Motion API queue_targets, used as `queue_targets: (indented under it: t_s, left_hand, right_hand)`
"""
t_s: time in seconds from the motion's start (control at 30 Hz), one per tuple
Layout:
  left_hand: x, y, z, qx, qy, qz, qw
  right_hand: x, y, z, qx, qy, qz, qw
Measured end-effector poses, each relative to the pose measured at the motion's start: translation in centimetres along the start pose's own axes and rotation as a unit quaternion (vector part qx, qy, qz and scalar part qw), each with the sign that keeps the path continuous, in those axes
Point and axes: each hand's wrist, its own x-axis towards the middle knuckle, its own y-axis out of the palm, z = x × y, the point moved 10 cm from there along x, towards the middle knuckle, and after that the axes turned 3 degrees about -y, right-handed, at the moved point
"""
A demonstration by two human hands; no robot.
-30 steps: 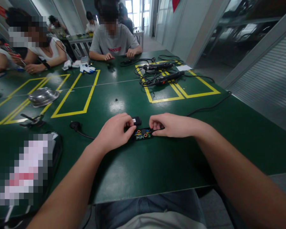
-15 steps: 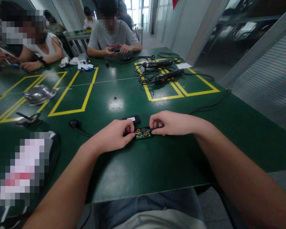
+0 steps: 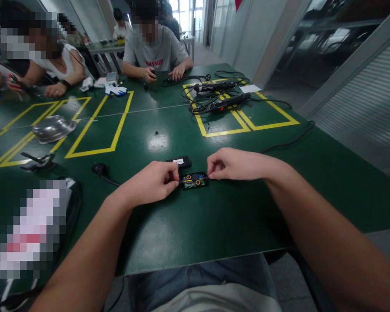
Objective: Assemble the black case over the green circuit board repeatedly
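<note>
A small circuit board (image 3: 195, 183) with copper coils and coloured wires lies face up in an open black plastic case (image 3: 183, 189) on the table. At the case's left end, my left hand (image 3: 159, 181) is closed in a pinch around a black cable, mostly hidden by the fingers. My right hand (image 3: 227, 164) pinches the black cable (image 3: 287, 142) at the opposite end, thumb and forefinger together. Just behind the case rests a ribbed black cover (image 3: 186, 161) with a white label. A black plug (image 3: 99, 168) on a cord lies left of my left hand.
On the green table (image 3: 201, 229), two black electric screwdrivers (image 3: 230, 102) lie with tangled cords at back right. Leftward are a metal bowl (image 3: 54, 129), a dark metal tool (image 3: 39, 161) and white gloves (image 3: 116, 89). Co-workers sit across the table.
My right hand has shifted slightly, its fingertips now at the case's right end. My left fingertips have moved a little left. The co-worker opposite has lowered and parted their hands.
</note>
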Motion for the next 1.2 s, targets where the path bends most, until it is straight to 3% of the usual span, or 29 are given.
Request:
queue_targets:
  t_s: [0.13, 0.23, 0.33, 0.4, 0.53, 0.63, 0.8, 1.0, 1.2]
  left_hand:
    - [0.0, -0.6, -0.6, 0.048, 0.041, -0.037, 0.997]
    - [0.0, -1.2, -1.0, 0.072, 0.075, -0.102, 0.989]
    - [0.3, -2.1, -0.4, 0.104, 0.052, -0.205, 0.972]
    - [0.7, -2.1, 0.6, 0.120, 0.016, -0.231, 0.965]
    - [1.2, -1.2, 0.9, 0.099, 0.009, -0.201, 0.975]
    - [0.5, -1.2, -1.1, 0.079, 0.074, -0.210, 0.972]
    - [-0.2, 1.2, -3.9, 0.090, 0.164, -0.123, 0.975]
    - [0.0, 1.2, -3.7, 0.099, 0.146, -0.116, 0.977]
    - [0.1, 1.4, -3.4, 0.104, 0.122, -0.101, 0.982]
  right_hand:
    - [0.0, -0.4, 0.2, -0.039, -0.024, -0.018, 0.999]
    - [-0.1, -0.4, 0.2, -0.058, -0.016, -0.020, 0.998]
    - [0.0, -0.1, 0.3, -0.067, -0.004, -0.019, 0.998]
    - [0.2, 0.0, 0.4, -0.057, -0.001, -0.026, 0.998]
    - [0.3, 0.1, 0.2, -0.039, -0.008, -0.042, 0.998]
    - [0.2, 0.3, 0.2, -0.036, -0.029, -0.034, 0.998]
    - [0.0, 0.5, 0.4, -0.075, -0.039, -0.018, 0.996]
    - [0.3, 0.8, 0.6, -0.101, -0.026, -0.003, 0.995]
    - [0.3, 0.7, 1.5, -0.093, -0.047, -0.027, 0.994]
